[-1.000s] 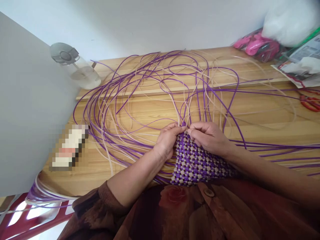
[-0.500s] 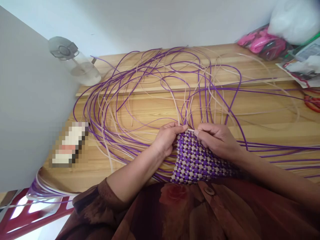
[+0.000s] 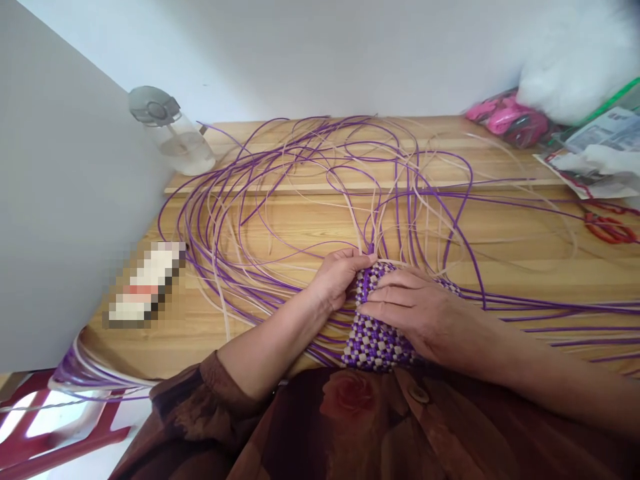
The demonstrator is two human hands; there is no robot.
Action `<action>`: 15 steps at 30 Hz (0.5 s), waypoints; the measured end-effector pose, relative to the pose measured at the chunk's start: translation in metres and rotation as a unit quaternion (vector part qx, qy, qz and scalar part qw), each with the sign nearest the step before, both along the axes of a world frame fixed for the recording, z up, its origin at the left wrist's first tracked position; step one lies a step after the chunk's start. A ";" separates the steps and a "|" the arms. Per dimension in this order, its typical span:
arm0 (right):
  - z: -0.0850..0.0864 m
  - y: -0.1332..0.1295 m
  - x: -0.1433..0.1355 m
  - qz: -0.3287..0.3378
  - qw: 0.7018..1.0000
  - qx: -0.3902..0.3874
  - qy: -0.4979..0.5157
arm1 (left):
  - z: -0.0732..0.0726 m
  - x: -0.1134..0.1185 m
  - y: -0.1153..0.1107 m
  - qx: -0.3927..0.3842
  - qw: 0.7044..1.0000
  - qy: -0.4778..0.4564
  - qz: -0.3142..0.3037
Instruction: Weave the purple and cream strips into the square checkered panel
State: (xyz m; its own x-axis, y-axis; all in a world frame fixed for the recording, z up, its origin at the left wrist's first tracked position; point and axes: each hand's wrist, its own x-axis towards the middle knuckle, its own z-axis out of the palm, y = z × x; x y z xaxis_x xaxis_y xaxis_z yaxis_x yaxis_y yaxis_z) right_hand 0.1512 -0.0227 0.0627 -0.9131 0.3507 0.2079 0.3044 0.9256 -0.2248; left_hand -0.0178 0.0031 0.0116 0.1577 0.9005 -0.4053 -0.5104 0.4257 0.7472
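Note:
A woven piece of purple and beige strands lies at the table's front edge against my clothing. My left hand pinches its upper left corner, where purple and beige strands come together under the thumb. My right hand lies over the middle of the weave with its fingers extended and slightly apart, covering part of the pattern. Long loose purple strands and beige ones fan out from the piece, looping over the table behind and to both sides.
On the wooden table, a clear bottle stands at the back left, near a blurred-out object. Red-handled scissors, a pink bundle and plastic bags lie at the right. A red stool shows lower left.
My right hand has let go of the strand at the top edge and moved down onto the weave, its fingers now spread. My left hand keeps its pinch. The view has shifted slightly.

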 end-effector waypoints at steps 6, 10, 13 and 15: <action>0.014 0.024 -0.001 -0.076 0.991 0.012 0.106 | -0.001 0.000 -0.002 0.021 0.999 0.025 -0.003; 0.011 0.056 -0.006 -0.279 0.945 -0.122 0.122 | 0.000 0.003 -0.002 0.019 0.999 0.032 0.027; -0.001 0.069 -0.008 -0.302 0.931 -0.173 0.108 | 0.001 0.004 -0.001 0.010 0.999 0.015 0.048; -0.007 0.069 -0.009 -0.301 0.930 -0.181 0.107 | 0.002 0.002 -0.001 0.012 0.999 0.016 0.042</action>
